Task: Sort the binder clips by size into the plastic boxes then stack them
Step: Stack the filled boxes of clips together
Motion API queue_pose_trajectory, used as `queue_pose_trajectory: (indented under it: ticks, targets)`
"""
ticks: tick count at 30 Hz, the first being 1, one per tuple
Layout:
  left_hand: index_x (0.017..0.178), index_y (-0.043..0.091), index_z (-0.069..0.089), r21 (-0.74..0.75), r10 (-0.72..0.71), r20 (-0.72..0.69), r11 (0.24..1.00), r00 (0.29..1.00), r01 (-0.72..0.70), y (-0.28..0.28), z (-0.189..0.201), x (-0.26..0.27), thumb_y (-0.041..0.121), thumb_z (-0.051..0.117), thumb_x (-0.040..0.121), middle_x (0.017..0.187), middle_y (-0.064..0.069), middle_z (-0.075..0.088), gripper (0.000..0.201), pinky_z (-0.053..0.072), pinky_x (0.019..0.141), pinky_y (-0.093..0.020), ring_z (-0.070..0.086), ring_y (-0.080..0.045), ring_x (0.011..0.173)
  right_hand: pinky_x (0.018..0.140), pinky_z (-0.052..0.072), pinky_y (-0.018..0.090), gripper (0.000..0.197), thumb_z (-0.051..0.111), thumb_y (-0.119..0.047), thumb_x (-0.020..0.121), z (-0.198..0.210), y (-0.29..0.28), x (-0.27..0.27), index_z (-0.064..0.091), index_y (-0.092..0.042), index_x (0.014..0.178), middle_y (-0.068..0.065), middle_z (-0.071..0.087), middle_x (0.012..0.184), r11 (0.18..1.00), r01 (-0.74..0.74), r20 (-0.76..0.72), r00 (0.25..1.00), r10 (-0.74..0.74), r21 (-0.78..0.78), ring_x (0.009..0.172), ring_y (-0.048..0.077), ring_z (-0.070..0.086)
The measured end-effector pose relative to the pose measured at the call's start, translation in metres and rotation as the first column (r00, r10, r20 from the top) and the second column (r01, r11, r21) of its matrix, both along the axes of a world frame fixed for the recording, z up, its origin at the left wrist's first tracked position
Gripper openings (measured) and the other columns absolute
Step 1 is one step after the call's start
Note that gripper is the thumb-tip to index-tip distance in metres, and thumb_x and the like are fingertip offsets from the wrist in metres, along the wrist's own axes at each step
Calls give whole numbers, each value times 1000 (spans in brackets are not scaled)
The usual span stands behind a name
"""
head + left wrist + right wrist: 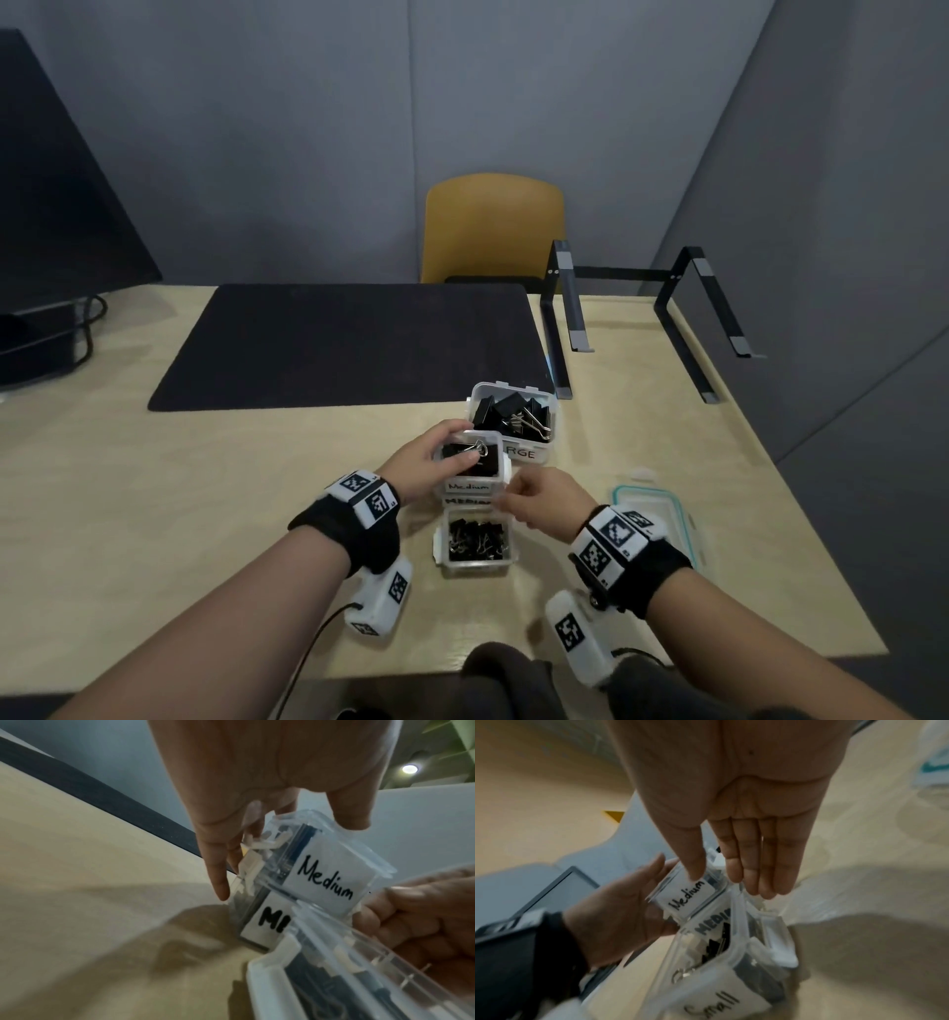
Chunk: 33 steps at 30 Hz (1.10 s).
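Observation:
A clear plastic box labelled "Medium" [470,460] [329,878] [687,898], with black binder clips inside, sits tilted right on top of a second box labelled "MEDIUM" [467,499] [272,919] [713,921]. My left hand [431,457] [282,852] grips the upper box from its left side. My right hand [518,493] [721,882] pinches its right end, thumb on the labelled front. The open "Small" box [475,565] [713,1004] of small clips stands nearest me. The open "Large" box [518,452] stands behind.
A teal-rimmed lid [652,514] lies on the table to the right of my right hand. A black mat [349,344] covers the far middle, a black laptop stand [642,313] is at the far right, a monitor [51,205] at the far left, and a yellow chair [493,226] behind.

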<state>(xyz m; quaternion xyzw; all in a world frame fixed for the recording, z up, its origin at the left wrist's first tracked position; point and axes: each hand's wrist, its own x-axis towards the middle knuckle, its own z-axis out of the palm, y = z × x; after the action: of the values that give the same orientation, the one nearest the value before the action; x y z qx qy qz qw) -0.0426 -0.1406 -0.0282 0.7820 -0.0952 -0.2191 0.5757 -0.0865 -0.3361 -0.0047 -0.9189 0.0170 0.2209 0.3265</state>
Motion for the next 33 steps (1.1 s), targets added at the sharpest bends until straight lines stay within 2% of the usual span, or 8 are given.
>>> queue_pose_trajectory:
  ticks: [5,9,13,18,23,27,30,33]
  targets:
    - [108,39,54,-1,51,-1,999,999,-51,-3,1,1,14,62,87,120,-2,58,34,49,95,-47,60,-24,108,83,42,21,77,83,-43,62,14,8,-20,47,-23,127,-8,55,115,964,-261,-79,963,257,-49,101,10,53]
    - [113,31,55,12,81,-21,997,996,-81,-6,1,2,11,59,88,119,-4,59,32,49,96,-42,60,-22,107,100,43,31,103,85,-45,55,4,8,-25,31,-24,139,-1,47,130,916,-357,-39,934,356,-180,116,17,50]
    - [108,34,56,118,146,12,982,989,-146,-12,3,3,40,68,81,112,3,62,31,49,87,-30,60,-14,103,96,45,29,87,81,-36,65,3,7,-29,33,-22,137,1,51,131,909,-356,6,931,366,-218,114,19,52]
    - [100,31,55,206,182,88,958,979,-197,-19,8,0,38,75,76,95,9,61,33,40,60,-16,56,-3,78,92,45,26,84,81,-34,66,10,5,-27,38,-20,136,0,54,131,901,-383,-7,921,390,-207,115,17,54]
    - [105,28,55,211,166,82,961,983,-180,-17,10,-2,38,73,77,103,5,62,35,40,62,-16,57,-6,81,94,50,28,82,81,-34,66,28,-6,-21,40,-21,136,-4,54,129,913,-374,-25,927,375,-161,112,11,56]
    - [115,28,51,199,109,49,973,993,-116,-12,9,0,40,67,83,109,6,56,37,42,77,-24,57,-13,98,92,51,27,78,83,-31,65,56,-17,-14,44,-23,132,-8,56,122,926,-355,3,934,358,-132,105,6,57]
    - [115,23,52,68,155,-33,986,987,-152,-11,12,0,30,54,94,97,4,57,23,45,66,-18,57,-12,88,90,52,27,71,83,-30,64,75,-24,-5,48,-24,125,-9,58,116,943,-308,64,946,318,-123,102,6,58]
    - [122,19,50,-46,237,-116,969,965,-243,-9,17,0,25,50,96,97,2,55,27,41,60,-17,54,-10,84,88,53,32,71,84,-34,61,83,-25,8,50,-23,122,-7,60,113,962,-247,128,957,261,-119,100,9,60]
